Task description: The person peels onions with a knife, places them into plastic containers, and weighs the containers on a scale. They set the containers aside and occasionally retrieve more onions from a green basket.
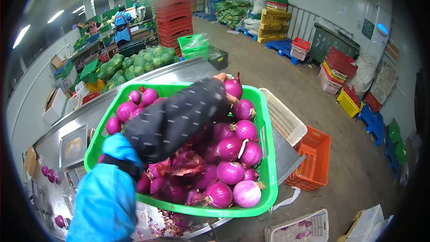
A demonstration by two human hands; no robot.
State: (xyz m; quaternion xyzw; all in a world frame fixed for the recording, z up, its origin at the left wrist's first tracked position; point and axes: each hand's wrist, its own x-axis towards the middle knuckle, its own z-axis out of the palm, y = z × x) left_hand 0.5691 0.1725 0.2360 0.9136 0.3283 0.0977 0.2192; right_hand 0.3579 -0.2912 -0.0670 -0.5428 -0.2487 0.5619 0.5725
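My left arm reaches from the lower left across a green plastic basket (272,152), in a blue sleeve and a dark patterned one. At its end my left hand (222,79) is closed around a red onion (234,88) above the basket's far right part. Only bits of the fingers show beside the onion; the sleeve hides the rest. Many red onions (230,173) fill the basket, with loose dry skins (187,163) among them. One paler onion (247,193) lies in the near right corner. My right hand is out of view.
The basket stands on a metal table (152,72). A cream crate (283,115) and an orange crate (317,157) are to its right. A white crate with several onions (313,217) sits on the floor. Green melons (139,65) and stacked red crates (174,18) stand beyond; a person in blue (122,27) is farther back.
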